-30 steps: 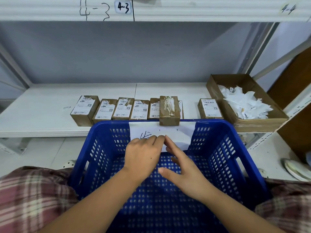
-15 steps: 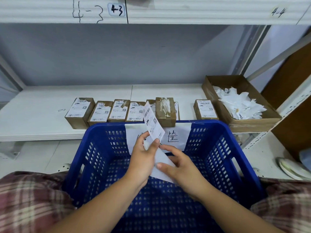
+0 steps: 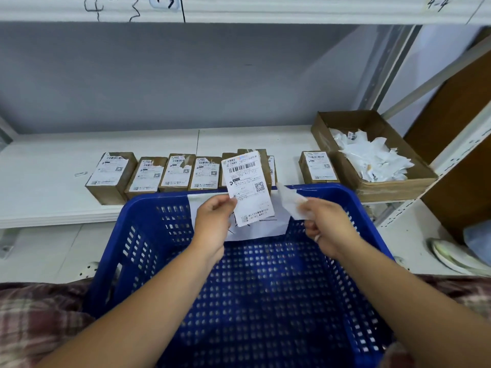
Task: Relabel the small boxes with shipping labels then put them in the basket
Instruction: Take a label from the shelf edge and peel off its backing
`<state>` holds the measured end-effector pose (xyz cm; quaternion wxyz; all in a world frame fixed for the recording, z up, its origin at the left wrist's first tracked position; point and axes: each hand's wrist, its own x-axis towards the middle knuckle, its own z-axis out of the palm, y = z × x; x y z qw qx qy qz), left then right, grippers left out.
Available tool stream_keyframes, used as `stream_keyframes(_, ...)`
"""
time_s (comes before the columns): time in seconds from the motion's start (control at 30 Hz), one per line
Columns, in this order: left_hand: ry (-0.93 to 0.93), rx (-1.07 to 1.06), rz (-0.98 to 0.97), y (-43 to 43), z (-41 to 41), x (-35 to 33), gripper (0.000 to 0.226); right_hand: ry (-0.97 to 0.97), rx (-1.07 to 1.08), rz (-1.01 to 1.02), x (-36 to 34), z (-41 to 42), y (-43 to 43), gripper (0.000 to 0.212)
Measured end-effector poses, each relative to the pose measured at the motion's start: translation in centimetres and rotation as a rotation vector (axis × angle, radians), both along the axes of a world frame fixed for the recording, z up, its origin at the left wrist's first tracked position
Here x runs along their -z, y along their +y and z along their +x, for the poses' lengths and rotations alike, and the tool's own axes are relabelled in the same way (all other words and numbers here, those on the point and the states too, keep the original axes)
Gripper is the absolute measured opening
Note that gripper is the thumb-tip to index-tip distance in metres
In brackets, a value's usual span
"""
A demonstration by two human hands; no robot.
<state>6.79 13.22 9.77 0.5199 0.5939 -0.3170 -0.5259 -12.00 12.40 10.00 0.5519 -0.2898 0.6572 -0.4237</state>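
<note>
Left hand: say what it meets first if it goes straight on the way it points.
The left hand, pinching the label, points at the basket's far rim; that probably comes first. If the hand rides above it, the boxes on the shelf are next. Depth is unclear.

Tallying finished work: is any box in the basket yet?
No, no box shows inside the basket; the boxes all stand on the shelf behind it.
</note>
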Motion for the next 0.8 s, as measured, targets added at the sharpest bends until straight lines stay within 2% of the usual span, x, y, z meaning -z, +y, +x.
stream_keyframes(0.13, 0.034, -0.009, 0.026, -1.3, 0.3, 0.4, 0.015, 0.071, 0.117, -0.038, 0.3, -2.6, -3.4, 0.033)
stream_keyframes(0.2, 0.045, -0.009, 0.025, -2.0, 0.2, 0.5, 0.014, 0.229, 0.161, -0.098, 0.6, -4.9, -5.2, 0.038)
stream_keyframes(0.33, 0.05, 0.003, 0.047, -3.1, -0.3, 0.2, 0.012, 0.683, 0.165, -0.202, 0.7, -9.2, -8.0, 0.038)
stream_keyframes(0.4, 0.062, -0.004, 0.062, -3.7, -0.7, 0.3, 0.012, 0.847, 0.174, -0.222, 0.6, -10.6, -9.1, 0.035)
stream_keyframes(0.57, 0.058, 0.004, 0.071, -5.4, -1.9, 0.7, 0.013, 1.025, 0.152, -0.218, 1.9, -13.7, -11.4, 0.028)
stream_keyframes(0.67, 0.007, 0.04, 0.057, -6.3, -2.5, 1.2, 0.011, 1.047, 0.066, -0.201, 3.2, -15.0, -12.7, 0.037)
stream_keyframes(0.73, -0.018, 0.06, 0.049, -6.7, -2.8, 1.5, 0.011, 1.094, -0.093, -0.152, 4.3, -15.8, -13.6, 0.051)
stream_keyframes(0.8, -0.02, 0.05, 0.054, -7.0, -3.0, 1.7, 0.013, 1.221, -0.304, -0.072, 5.7, -16.5, -14.2, 0.065)
